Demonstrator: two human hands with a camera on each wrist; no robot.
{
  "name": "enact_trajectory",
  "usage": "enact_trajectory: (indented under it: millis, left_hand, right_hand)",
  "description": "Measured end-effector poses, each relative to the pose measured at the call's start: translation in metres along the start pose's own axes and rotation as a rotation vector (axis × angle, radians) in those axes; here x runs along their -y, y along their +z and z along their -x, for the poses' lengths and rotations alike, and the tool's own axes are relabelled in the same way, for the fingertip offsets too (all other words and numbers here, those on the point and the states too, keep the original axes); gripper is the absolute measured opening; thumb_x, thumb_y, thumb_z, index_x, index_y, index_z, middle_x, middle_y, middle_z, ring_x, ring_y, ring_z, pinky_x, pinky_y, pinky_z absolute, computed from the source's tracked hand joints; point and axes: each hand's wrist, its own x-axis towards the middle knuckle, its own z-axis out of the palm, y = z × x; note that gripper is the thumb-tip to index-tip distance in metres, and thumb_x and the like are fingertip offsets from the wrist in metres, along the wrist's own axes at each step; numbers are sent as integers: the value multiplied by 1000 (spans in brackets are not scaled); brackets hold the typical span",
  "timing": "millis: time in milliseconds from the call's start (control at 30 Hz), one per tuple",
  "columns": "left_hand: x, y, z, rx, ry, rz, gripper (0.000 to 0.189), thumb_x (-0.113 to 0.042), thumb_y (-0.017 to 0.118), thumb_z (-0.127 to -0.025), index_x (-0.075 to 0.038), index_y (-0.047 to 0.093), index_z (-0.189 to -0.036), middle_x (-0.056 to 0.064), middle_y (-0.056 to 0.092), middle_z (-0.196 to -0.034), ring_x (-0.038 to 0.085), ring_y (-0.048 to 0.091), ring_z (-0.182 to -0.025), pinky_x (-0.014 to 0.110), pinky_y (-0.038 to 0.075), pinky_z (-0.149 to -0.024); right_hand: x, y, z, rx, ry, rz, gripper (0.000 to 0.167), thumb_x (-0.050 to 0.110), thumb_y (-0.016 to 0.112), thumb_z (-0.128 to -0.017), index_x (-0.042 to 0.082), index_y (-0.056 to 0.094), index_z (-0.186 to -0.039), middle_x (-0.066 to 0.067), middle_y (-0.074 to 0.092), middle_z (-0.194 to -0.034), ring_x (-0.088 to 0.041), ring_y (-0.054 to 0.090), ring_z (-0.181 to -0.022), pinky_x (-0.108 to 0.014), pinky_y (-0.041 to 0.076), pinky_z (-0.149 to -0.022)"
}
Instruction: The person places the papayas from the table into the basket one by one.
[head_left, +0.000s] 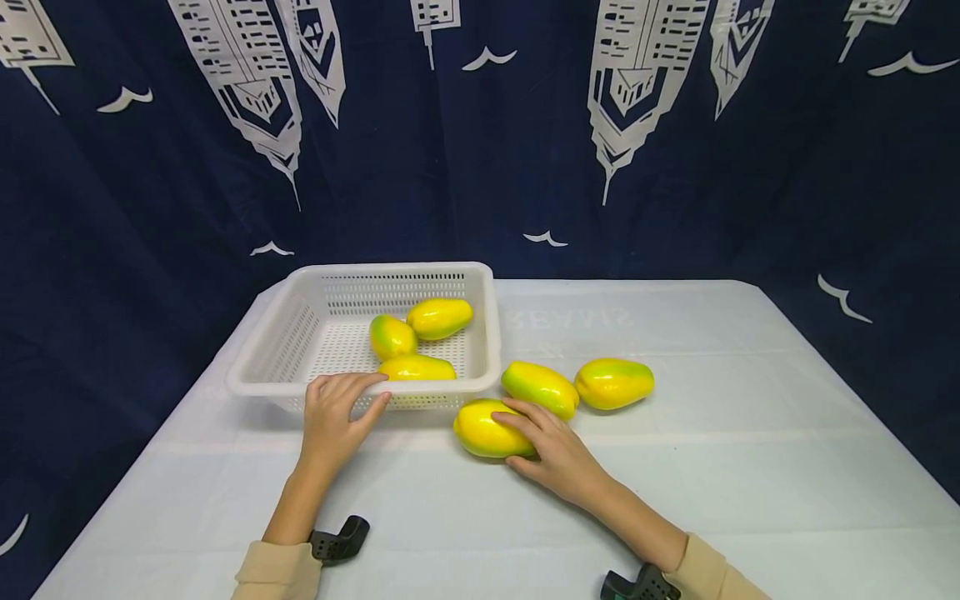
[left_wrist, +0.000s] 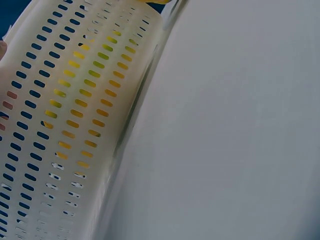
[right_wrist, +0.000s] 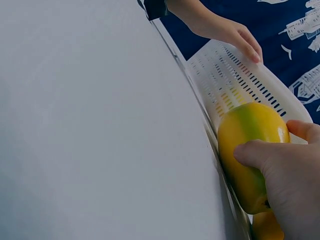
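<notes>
My left hand [head_left: 337, 417] holds the front rim of a white perforated plastic basket [head_left: 292, 388], its fingers over the rim and its thumb outside. Three yellow-green mangoes lie in the basket, among them one mango [head_left: 440, 318] at the back right. On the table, my right hand [head_left: 558, 454] grips another mango [head_left: 487, 427] just off the basket's front right corner. In the right wrist view, the thumb lies across this mango [right_wrist: 250, 125] and a finger touches its far side. Most of the left hand is out of the left wrist view.
Two more mangoes lie on the white-covered table [head_left: 750, 467] right of the basket: a nearer mango [head_left: 540, 389] just behind the gripped one, and a farther mango [head_left: 615, 383] beside it. A dark blue printed curtain [head_left: 465, 167] hangs behind the table.
</notes>
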Motion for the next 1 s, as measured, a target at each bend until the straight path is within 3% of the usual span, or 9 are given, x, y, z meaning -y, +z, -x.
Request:
enact_trajectory:
  millis: [500,1000]
  left_hand:
    - [0,0,-1,1,5,-6,24,-24,69,-73,-13,67,-95,5,69,-90,25,60,-87,42,31,-85]
    - [-1,-1,0,8,5,-12,25,-27,66,-74,-13,67,-96,5,69,-91,25,60,-88,41,30,-86]
  right_hand:
    - [2,0,1,-19,8,-7,57,24,73,-73,23,50,-126,0,48,-132,-21,47,-119,-43,41,-95]
    - [4,-3,2,-19,5,-85,61,25,73,-72,23,48,-128,0,47,-132,-19,42,-123,-42,43,-95]
